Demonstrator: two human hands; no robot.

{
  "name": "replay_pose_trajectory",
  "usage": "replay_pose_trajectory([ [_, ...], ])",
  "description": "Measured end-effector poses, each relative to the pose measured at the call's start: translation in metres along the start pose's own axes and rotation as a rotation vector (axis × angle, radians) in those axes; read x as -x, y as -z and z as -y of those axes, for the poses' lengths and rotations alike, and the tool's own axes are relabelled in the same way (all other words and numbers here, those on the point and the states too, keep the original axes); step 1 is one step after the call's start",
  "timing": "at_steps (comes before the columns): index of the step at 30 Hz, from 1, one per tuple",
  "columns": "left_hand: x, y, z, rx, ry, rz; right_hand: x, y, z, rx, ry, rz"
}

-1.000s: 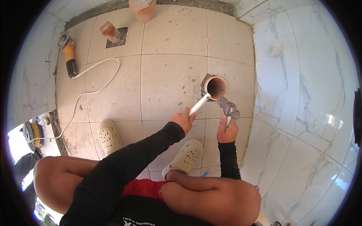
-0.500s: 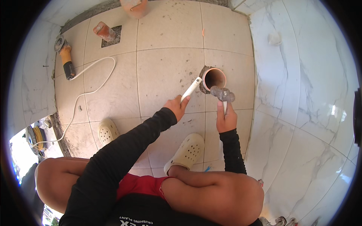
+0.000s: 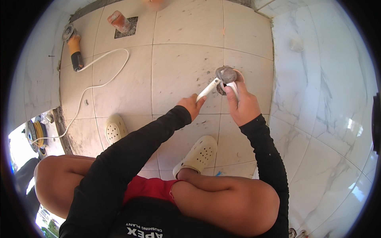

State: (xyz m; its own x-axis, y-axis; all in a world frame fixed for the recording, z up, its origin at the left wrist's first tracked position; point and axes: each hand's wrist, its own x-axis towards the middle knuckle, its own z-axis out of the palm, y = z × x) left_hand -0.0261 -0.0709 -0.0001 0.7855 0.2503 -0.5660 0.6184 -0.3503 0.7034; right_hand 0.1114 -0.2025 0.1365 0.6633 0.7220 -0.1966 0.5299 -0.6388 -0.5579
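My left hand (image 3: 192,105) is closed around a white bar-shaped tool (image 3: 207,90) with a hole near its far end; its kind is unclear. In my right hand (image 3: 243,105) is a hammer with a grey, rounded head (image 3: 226,74) and a pale handle. The hammer head overlaps the far end of the white bar; whether they touch I cannot tell. Behind the hammer and my right fingers, an orange pipe (image 3: 239,76) standing in a rough floor hole (image 3: 221,89) is mostly hidden.
At far left lies an angle grinder (image 3: 74,49) with a white cord (image 3: 107,84) looping over the tiles. A short orange pipe (image 3: 121,23) leans in a square cutout. Marbled wall tiles (image 3: 301,95) rise at right. My pale clog (image 3: 196,155) is near the bar.
My right hand has moved up with the hammer, bringing its head over the pipe opening and the bar's end. The left hand still grips the bar. The whole view has shifted slightly.
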Motion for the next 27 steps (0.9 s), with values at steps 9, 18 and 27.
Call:
replay_pose_trajectory([
  [9,0.001,-0.018,0.002,0.072,-0.005,0.024,-0.018,-0.031,-0.014,0.215,-0.046,0.056],
  [18,-0.004,-0.014,0.006,0.110,-0.030,-0.064,0.003,0.004,-0.017,-0.135,-0.036,-0.196],
  [27,-0.012,0.008,-0.001,-0.010,-0.023,-0.005,0.016,-0.011,-0.038,-0.158,-0.065,-0.206],
])
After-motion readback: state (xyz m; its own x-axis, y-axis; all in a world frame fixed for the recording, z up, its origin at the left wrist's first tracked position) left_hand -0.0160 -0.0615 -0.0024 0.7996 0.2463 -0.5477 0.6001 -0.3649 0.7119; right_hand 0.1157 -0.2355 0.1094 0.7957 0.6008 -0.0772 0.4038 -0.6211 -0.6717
